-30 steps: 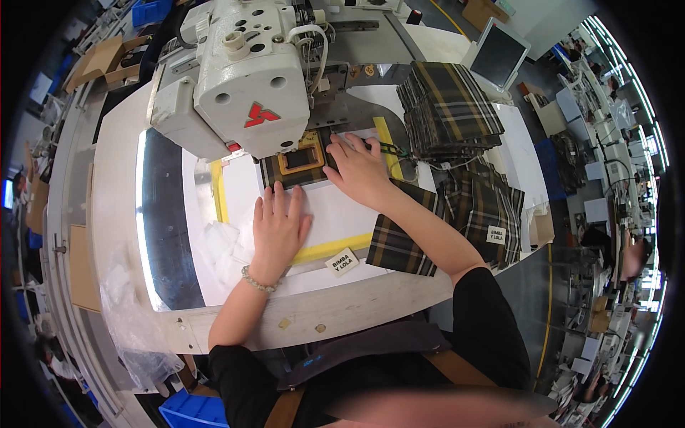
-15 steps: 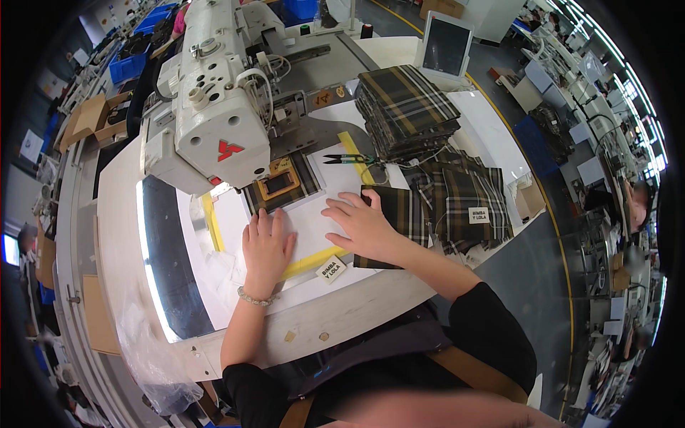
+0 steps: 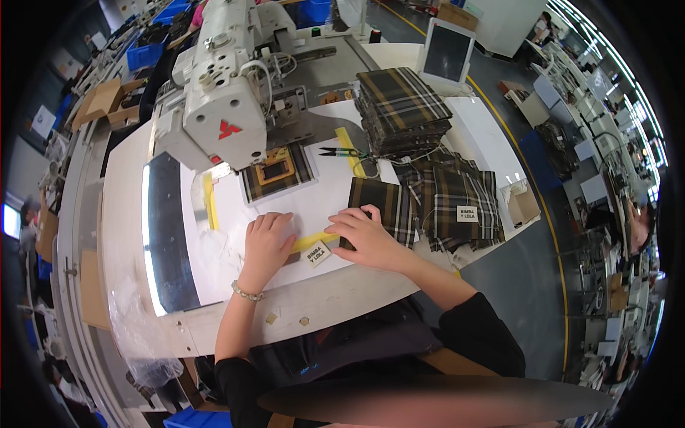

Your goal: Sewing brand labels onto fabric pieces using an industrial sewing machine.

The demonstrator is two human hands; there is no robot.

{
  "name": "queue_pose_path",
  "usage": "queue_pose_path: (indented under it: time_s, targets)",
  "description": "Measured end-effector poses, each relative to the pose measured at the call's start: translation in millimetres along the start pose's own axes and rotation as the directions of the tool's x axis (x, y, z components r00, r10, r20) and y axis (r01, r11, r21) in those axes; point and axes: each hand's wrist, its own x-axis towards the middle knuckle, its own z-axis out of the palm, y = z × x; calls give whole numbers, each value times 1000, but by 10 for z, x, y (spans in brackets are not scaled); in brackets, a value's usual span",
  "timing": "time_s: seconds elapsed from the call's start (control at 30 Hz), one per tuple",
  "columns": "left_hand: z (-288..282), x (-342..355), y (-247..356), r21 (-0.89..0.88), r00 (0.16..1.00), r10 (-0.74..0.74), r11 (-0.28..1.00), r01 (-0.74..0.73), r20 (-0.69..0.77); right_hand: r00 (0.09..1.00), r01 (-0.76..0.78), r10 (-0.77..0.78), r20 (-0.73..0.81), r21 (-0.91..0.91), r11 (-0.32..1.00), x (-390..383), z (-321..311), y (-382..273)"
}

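Observation:
My left hand point(image 3: 267, 241) rests over the white sheet point(image 3: 314, 207) in front of the sewing machine point(image 3: 228, 107), fingers a little bent and holding nothing visible. To its right, my right hand point(image 3: 367, 239) has its fingers apart, partly over the near corner of a plaid fabric piece point(image 3: 367, 192). A small white label point(image 3: 315, 252) with dark print lies between the hands, near the table's front edge. Beneath the machine head, a brown-yellow clamp frame point(image 3: 284, 165) sits on another plaid piece point(image 3: 305, 171). Both hands are apart from that piece.
A tall stack of plaid pieces point(image 3: 407, 100) stands at the back right. In front are green-handled snips point(image 3: 344, 152) and a loose plaid pile point(image 3: 467, 203) carrying another white label point(image 3: 467, 214). Yellow tape point(image 3: 209, 200) marks the sheet. A screen point(image 3: 447, 50) stands behind.
My left hand has drawn back toward me, away from the clamped plaid piece, its fingers more bent. My right hand has also come nearer, close to the label. The whole view has shifted slightly.

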Motion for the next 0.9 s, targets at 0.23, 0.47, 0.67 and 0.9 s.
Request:
queue_pose_path:
  time_s: [0.23,0.47,0.67,0.9]
  targets:
    - [78,-177,236,-290,995,-86,952,99,57,998,-44,42,39,62,997,50,45,-2]
    - [162,-211,304,-268,987,-118,953,144,111,997,-21,15,71,82,996,104,72,-51]
    - [204,-206,286,-338,979,-123,925,174,165,999,-9,5,45,91,996,137,113,-55]
    - [149,-170,339,-633,936,-231,691,349,265,998,-59,50,36,338,939,192,9,-98]
